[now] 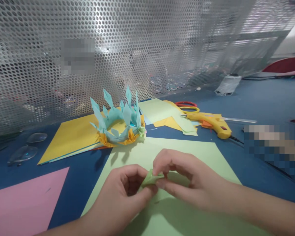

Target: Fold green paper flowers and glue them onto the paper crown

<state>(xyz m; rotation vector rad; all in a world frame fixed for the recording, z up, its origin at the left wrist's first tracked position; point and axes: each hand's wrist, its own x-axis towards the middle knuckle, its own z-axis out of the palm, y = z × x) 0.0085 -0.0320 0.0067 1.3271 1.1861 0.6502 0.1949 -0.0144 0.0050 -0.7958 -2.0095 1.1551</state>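
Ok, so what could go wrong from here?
The small folded green paper, pinched between the left hand and right hand, might tear or crease wrongly if pressed unevenly.

The blue paper crown stands just beyond the hands; a knock could bend its thin upright points.

The yellow glue gun lies with its nozzle by loose pale green paper; if it's hot, which I can't tell, it could mark that paper.
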